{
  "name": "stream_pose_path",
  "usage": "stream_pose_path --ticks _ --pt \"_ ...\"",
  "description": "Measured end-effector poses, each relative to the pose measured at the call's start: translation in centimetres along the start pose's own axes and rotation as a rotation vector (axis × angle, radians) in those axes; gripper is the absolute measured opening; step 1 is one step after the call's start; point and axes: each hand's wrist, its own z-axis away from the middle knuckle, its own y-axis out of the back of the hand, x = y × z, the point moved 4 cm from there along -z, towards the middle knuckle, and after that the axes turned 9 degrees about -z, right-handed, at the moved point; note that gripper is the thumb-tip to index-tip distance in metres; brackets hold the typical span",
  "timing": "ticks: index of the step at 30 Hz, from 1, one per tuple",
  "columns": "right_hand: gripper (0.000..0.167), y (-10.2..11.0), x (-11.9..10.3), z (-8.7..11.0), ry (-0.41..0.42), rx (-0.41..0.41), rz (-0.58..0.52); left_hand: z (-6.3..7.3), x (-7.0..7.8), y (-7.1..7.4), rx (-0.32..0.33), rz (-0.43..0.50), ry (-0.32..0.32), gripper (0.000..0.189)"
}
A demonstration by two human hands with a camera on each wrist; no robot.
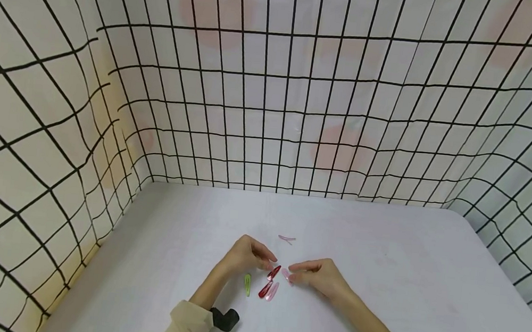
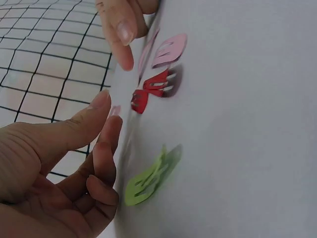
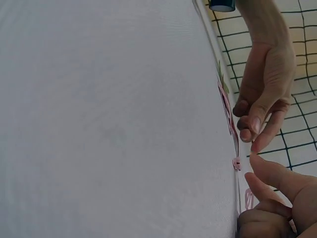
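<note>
My left hand (image 1: 251, 255) hovers with loosely bent fingers beside the upper red hair clip (image 1: 274, 272); in the left wrist view nothing shows between thumb and fingers. A second red hair clip (image 1: 265, 290) lies just below the first, alongside a pink hair clip (image 1: 272, 292). Opposite, my right hand (image 1: 321, 278) has its thumb and forefinger apart, fingertips right at another pink hair clip (image 1: 287, 275). A green hair clip (image 2: 146, 183) lies on the near side of my left hand, left of the red ones.
Farther back on the white table (image 1: 383, 252) lies one more pink hair clip (image 1: 287, 238), its prongs spread. Black wire grid (image 1: 272, 97) rises behind the table and along both sides. Dark straps (image 1: 224, 319) sit at the wrists.
</note>
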Motion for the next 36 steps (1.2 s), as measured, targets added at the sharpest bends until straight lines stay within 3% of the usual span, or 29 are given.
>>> stream_pose_path --ticks 7,18,26,36 --pt "0.031 -0.4 0.3 -0.1 0.043 0.011 0.086 -0.2 0.2 -0.9 -0.061 -0.005 -0.016 0.016" --pt "0.017 -1.0 -0.2 -0.7 0.125 0.028 0.165 -0.4 0.5 -1.6 -0.042 -0.086 0.012 0.015" --pt "0.015 -1.0 -0.3 -0.5 0.139 0.046 0.128 -0.5 0.7 -1.7 -0.008 -0.109 0.013 0.013" --pt "0.015 -0.9 -0.1 -0.7 0.146 -0.010 0.093 -0.5 0.6 -1.8 0.010 -0.105 0.013 0.010"
